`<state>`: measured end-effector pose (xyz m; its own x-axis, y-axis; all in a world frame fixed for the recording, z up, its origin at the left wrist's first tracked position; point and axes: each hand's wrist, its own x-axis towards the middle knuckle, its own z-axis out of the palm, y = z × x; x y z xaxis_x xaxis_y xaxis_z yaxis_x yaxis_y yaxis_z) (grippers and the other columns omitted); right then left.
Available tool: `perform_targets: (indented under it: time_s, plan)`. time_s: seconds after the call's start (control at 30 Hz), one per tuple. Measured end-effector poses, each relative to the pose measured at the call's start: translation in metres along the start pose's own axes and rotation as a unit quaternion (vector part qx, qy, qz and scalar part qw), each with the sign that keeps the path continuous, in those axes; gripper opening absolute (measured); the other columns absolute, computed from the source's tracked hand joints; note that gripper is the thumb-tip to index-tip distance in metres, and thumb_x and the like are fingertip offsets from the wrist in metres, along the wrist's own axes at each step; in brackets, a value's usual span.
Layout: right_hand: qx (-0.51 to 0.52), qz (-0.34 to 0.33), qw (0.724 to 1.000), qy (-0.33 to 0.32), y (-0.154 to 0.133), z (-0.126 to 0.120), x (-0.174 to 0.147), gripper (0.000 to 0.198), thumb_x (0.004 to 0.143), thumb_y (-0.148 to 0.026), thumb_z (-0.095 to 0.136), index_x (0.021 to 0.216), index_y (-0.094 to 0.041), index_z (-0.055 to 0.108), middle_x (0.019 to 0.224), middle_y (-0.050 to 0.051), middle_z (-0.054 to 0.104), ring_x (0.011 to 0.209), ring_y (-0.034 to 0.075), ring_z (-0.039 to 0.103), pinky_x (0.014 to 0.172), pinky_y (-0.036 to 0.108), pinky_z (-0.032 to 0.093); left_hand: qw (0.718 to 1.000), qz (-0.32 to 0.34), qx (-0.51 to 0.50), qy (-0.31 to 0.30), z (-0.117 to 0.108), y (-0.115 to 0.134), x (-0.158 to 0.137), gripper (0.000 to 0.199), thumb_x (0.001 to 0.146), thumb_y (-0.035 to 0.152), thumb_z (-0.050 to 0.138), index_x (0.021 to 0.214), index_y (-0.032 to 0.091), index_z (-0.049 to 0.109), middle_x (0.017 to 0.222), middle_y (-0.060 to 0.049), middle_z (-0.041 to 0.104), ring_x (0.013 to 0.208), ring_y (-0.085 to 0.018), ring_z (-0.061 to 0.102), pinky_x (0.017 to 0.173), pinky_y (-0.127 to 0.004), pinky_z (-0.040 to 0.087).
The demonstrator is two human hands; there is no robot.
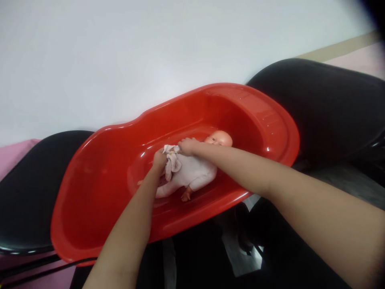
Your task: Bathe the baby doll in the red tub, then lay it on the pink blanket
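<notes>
A baby doll (197,170) in a white outfit lies on its back inside a red baby bathtub (99,192). Its bald head (224,138) points right and its legs point left. Bunched white fabric (173,162) with a faint pattern lies over the doll's middle; I cannot tell whether it is part of the outfit. My left hand (160,159) is closed on the left edge of this fabric. My right hand (188,146) reaches across the doll's chest, its fingers bent at the fabric's upper right edge. The doll's near hand (186,194) rests by the tub's floor.
The tub sits across black chair seats, one at the left (27,192) and one at the right (325,108). A white wall (120,60) rises right behind it. Dark legs and chair parts show below the tub's near rim.
</notes>
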<state>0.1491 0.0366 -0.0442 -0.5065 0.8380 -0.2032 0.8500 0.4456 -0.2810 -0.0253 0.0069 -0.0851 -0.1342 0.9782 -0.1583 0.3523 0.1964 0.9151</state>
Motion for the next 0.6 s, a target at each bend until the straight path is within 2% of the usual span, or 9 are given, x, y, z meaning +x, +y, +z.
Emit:
perform_targets:
  time_s: [0.17, 0.43, 0.6]
  plan:
    - [0.006, 0.029, 0.997, -0.064, 0.001, -0.003, 0.000, 0.056, 0.091, -0.054, 0.040, 0.131, -0.019, 0.057, 0.137, 0.017, 0.053, 0.122, 0.035, 0.051, 0.099, 0.051, 0.043, 1.000, -0.019, 0.006, 0.002, -0.002, 0.003, -0.005, 0.030, 0.060, 0.031, 0.065, 0.082, 0.011, 0.068, 0.068, -0.003, 0.062, 0.061, -0.014, 0.051, 0.056, -0.024, 0.040]
    - [0.015, 0.050, 0.994, -0.095, 0.001, -0.006, -0.001, 0.060, 0.090, -0.056, 0.037, 0.132, -0.018, 0.058, 0.141, 0.015, 0.050, 0.126, 0.038, 0.048, 0.102, 0.055, 0.040, 0.995, -0.069, 0.040, 0.054, -0.013, -0.003, 0.006, 0.019, 0.058, 0.016, 0.059, 0.075, 0.011, 0.068, 0.064, -0.004, 0.062, 0.058, -0.014, 0.051, 0.056, -0.025, 0.039]
    - [0.036, 0.070, 0.992, -0.096, 0.000, -0.010, -0.007, 0.065, 0.089, -0.057, 0.037, 0.137, -0.016, 0.053, 0.144, 0.017, 0.046, 0.128, 0.039, 0.045, 0.103, 0.055, 0.038, 0.992, -0.092, 0.031, 0.076, -0.017, -0.007, 0.008, 0.015, 0.060, 0.012, 0.058, 0.072, 0.011, 0.067, 0.061, -0.004, 0.061, 0.054, -0.014, 0.050, 0.054, -0.026, 0.040]
